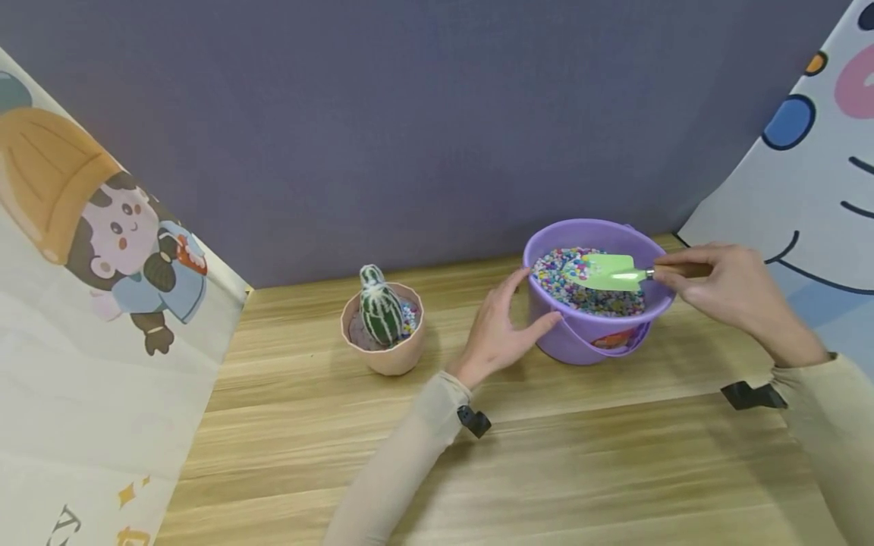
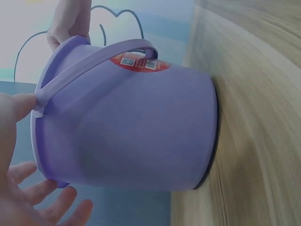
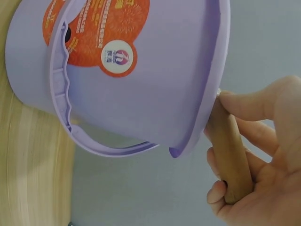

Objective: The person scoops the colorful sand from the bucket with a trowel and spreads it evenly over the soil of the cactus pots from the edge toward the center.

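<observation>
A purple bucket holds many small colourful beads. My right hand grips the wooden handle of a small trowel over the bucket's right rim. The trowel's light green blade lies level above the beads, and a few beads show at its tip. With thumb and fingers spread, my left hand rests against the bucket's left side near the rim. In the left wrist view its thumb touches where the bucket's carrying handle joins the rim.
A pale pink pot with a striped cactus stands to the left of my left hand, some beads on its soil. A dark grey panel rises behind the wooden table. Printed panels flank both sides.
</observation>
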### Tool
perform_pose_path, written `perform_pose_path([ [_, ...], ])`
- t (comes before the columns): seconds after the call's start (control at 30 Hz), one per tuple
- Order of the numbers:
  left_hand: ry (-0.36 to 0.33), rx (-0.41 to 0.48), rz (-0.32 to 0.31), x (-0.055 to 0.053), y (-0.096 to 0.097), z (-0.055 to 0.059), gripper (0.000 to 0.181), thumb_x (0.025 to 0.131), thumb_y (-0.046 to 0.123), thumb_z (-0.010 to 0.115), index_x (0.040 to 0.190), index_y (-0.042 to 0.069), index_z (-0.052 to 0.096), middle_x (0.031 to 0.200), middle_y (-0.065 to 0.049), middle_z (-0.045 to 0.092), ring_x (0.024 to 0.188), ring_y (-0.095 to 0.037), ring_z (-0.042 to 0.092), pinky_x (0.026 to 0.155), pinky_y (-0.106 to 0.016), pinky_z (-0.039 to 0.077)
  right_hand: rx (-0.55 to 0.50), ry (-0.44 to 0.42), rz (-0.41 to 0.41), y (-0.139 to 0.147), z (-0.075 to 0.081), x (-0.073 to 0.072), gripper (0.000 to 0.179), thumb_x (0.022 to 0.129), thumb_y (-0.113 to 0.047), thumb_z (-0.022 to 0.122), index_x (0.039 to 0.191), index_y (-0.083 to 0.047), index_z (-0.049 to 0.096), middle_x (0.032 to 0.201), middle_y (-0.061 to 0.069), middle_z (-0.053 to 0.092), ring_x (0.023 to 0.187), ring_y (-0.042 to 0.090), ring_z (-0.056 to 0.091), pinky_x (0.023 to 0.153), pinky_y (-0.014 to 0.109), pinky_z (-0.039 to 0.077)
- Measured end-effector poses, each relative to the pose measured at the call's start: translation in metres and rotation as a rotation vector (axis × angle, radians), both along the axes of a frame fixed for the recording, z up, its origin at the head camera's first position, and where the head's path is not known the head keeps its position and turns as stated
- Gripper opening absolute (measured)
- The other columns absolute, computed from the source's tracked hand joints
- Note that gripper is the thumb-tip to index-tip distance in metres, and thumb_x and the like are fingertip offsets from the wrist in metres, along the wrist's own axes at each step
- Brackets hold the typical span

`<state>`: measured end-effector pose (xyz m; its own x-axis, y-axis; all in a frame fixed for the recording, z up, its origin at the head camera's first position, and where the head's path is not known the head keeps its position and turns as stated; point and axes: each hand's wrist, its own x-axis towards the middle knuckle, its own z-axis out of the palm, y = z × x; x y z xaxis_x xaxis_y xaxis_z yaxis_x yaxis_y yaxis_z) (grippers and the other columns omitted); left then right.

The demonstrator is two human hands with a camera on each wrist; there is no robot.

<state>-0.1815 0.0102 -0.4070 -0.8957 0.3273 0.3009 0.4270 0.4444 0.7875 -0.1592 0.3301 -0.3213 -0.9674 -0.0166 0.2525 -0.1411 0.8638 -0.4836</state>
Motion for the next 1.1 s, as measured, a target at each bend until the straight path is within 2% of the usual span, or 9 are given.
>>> perform_pose_path([
  [0.1, -0.014, 0.013, 0.004, 0.003, -0.001, 0.001, 0.091, 0.091, 0.059, 0.077, 0.166, 0.026, 0.036, 0.166, -0.003, 0.048, 0.144, -0.025, 0.055, 0.117, -0.052, 0.049, -0.012, 0.009, 0.000, -0.002, 0.000, 0.003, 0.037, 0.096, -0.037, 0.078, 0.117, -0.007, 0.082, 0.110, 0.021, 0.078, 0.096, 0.010, 0.057, 0.071, 0.020, 0.040],
  [0.2, -0.026, 0.015, 0.011, 0.004, -0.006, 0.003, 0.092, 0.090, 0.059, 0.078, 0.165, 0.026, 0.036, 0.165, -0.004, 0.049, 0.143, -0.024, 0.054, 0.116, -0.052, 0.050, -0.026, 0.030, 0.008, -0.006, 0.001, 0.004, 0.036, 0.095, -0.036, 0.080, 0.117, -0.007, 0.082, 0.108, 0.019, 0.079, 0.088, -0.006, 0.052, 0.067, 0.016, 0.040],
  [0.3, -0.028, 0.002, 0.018, 0.007, -0.011, 0.005, 0.090, 0.090, 0.057, 0.078, 0.165, 0.026, 0.037, 0.165, -0.001, 0.048, 0.144, -0.022, 0.053, 0.116, -0.051, 0.050, -0.038, 0.050, 0.014, -0.009, 0.003, 0.005, 0.034, 0.095, -0.034, 0.080, 0.116, -0.008, 0.083, 0.105, 0.019, 0.080, 0.083, -0.015, 0.049, 0.064, 0.015, 0.040],
  [0.57, 0.013, -0.013, 0.022, 0.016, -0.028, 0.006, 0.083, 0.091, 0.047, 0.080, 0.161, 0.022, 0.044, 0.164, 0.000, 0.049, 0.143, -0.025, 0.054, 0.114, -0.045, 0.052, -0.061, 0.064, 0.043, -0.017, 0.005, 0.008, 0.030, 0.095, -0.033, 0.081, 0.114, -0.011, 0.084, 0.097, 0.012, 0.083, 0.083, -0.014, 0.051, 0.064, 0.015, 0.041],
  [0.77, 0.060, -0.011, 0.008, 0.019, -0.039, 0.004, 0.081, 0.090, 0.043, 0.082, 0.159, 0.020, 0.047, 0.164, -0.002, 0.050, 0.142, -0.023, 0.055, 0.113, -0.043, 0.054, -0.054, 0.065, 0.061, -0.027, 0.005, 0.007, 0.030, 0.095, -0.032, 0.082, 0.116, -0.011, 0.083, 0.097, 0.010, 0.084, 0.080, -0.008, 0.053, 0.062, 0.017, 0.041],
  [0.93, 0.050, -0.024, 0.026, 0.022, -0.049, 0.004, 0.080, 0.090, 0.046, 0.081, 0.159, 0.022, 0.047, 0.162, -0.001, 0.051, 0.142, -0.023, 0.055, 0.111, -0.042, 0.054, -0.065, 0.076, 0.092, -0.036, 0.004, 0.003, 0.030, 0.093, -0.027, 0.083, 0.117, -0.009, 0.083, 0.100, 0.011, 0.083, 0.084, -0.017, 0.050, 0.068, 0.007, 0.041],
  [1.1, 0.050, -0.015, 0.033, 0.026, -0.059, 0.004, 0.078, 0.091, 0.044, 0.080, 0.158, 0.021, 0.048, 0.162, -0.002, 0.051, 0.143, -0.022, 0.054, 0.112, -0.044, 0.053, -0.079, 0.096, 0.113, -0.046, 0.003, 0.002, 0.027, 0.092, -0.026, 0.084, 0.115, -0.011, 0.084, 0.099, 0.008, 0.084, 0.088, -0.018, 0.049, 0.071, 0.008, 0.040],
])
